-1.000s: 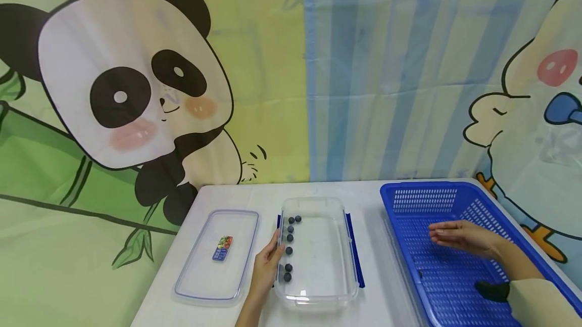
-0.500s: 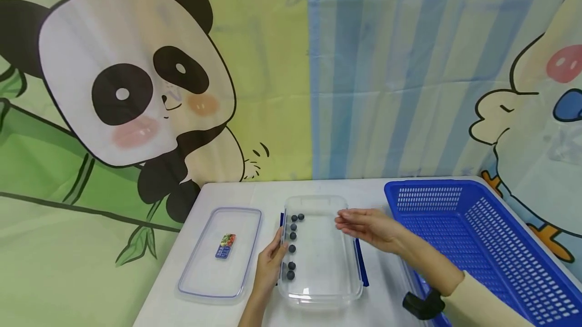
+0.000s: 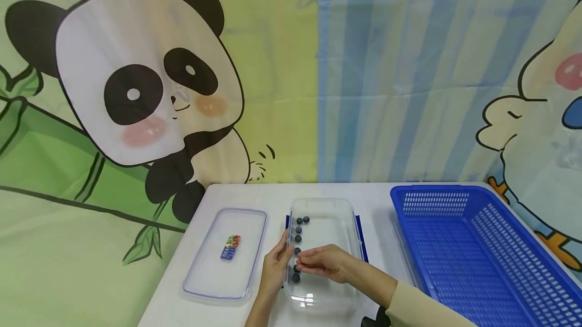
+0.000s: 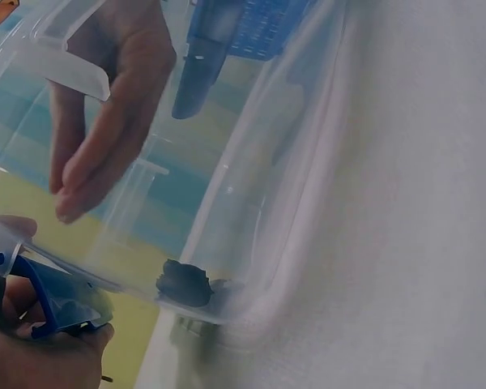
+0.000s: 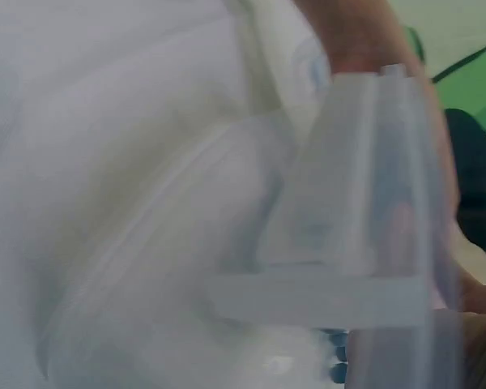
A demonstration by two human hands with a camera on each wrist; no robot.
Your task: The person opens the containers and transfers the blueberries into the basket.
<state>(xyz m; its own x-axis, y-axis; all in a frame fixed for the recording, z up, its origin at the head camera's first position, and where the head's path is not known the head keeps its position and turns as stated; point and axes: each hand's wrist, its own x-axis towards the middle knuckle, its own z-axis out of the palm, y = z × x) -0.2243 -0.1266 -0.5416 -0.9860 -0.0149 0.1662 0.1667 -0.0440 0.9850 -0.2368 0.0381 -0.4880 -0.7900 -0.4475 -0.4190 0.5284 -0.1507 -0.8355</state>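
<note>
The clear lid lies flat, apparently set aside to leave the clear box open. The left hand holds the box's left side, fingers curled there, presumably to steady it. Dark balls line that side inside. The right hand has its fingertips narrowly together beside them; whether they hold anything cannot be told. The blue basket stands rightmost, probably for easy right-hand reach.

A clear container lies open from above, its far right part unobstructed; the left hand blocks its left wall, the right hand reaches across its nearer half, and a blue basket stands to the right.
</note>
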